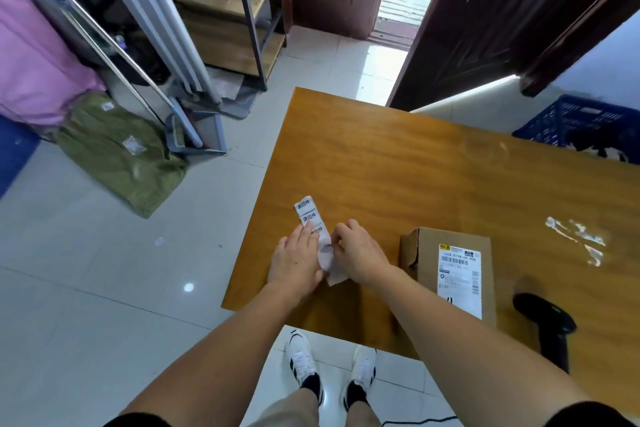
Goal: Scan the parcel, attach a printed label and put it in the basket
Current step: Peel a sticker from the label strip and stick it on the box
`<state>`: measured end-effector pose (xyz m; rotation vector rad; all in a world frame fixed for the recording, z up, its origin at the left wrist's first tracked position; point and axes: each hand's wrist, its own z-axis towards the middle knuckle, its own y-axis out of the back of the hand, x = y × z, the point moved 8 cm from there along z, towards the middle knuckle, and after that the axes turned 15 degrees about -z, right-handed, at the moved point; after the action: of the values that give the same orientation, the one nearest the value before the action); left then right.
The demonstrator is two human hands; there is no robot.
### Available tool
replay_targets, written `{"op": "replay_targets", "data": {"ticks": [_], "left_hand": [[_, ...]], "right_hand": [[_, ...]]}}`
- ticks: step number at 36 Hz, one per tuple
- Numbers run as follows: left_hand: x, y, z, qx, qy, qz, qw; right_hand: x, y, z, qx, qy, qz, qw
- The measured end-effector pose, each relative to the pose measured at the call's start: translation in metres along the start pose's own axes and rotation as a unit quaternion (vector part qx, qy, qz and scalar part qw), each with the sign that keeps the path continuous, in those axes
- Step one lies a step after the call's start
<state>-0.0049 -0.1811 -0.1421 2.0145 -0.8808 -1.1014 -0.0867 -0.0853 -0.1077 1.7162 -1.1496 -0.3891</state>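
A strip of printed labels (307, 214) lies on the wooden table (381, 166) near its left edge. My left hand (294, 262) presses flat on the strip's near end. My right hand (356, 253) pinches the strip at its right edge, fingers curled on the paper. A brown cardboard parcel (457, 274) with a white shipping label sits to the right of my hands, apart from them. A black handheld scanner (547, 319) lies at the table's front right. A blue basket (585, 125) stands on the floor beyond the table's far right.
Scraps of clear tape (576, 239) lie on the table to the right. On the floor at left are a green bag (117, 156), a dustpan (197, 128), a pink bundle and a wooden shelf. An open door (485, 21) stands ahead.
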Motion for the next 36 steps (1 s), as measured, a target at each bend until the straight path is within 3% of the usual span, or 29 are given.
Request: {"op": "replay_targets", "data": {"ticks": [5,9,15,21,24,29,36], "left_hand": [[-0.006,0.016,-0.005,0.023,-0.017,-0.025,0.999],[-0.023,0.041,-0.013,-0.003,-0.019,-0.058,0.998],[-0.077,0.068,-0.021,-0.014,-0.028,-0.246,0.969],[-0.147,0.067,-0.018,-0.030,-0.061,-0.236,0.969],[-0.177,0.056,-0.015,-0.032,-0.068,-0.260,0.963],[-0.219,0.030,-0.008,-0.019,-0.046,-0.309,0.950],[-0.260,0.009,0.000,-0.016,-0.025,-0.332,0.943]], "right_hand": [[-0.016,0.023,-0.015,0.004,-0.011,0.115,0.993],[-0.030,0.043,-0.031,-0.016,-0.012,0.160,0.987],[-0.057,0.068,-0.058,-0.040,-0.021,0.167,0.985],[-0.099,0.085,-0.091,-0.059,-0.042,0.214,0.974],[-0.134,0.087,-0.107,-0.071,-0.122,0.303,0.943],[-0.184,0.083,-0.129,-0.095,-0.224,0.461,0.853],[-0.226,0.078,-0.141,-0.126,-0.265,0.473,0.831]]}}
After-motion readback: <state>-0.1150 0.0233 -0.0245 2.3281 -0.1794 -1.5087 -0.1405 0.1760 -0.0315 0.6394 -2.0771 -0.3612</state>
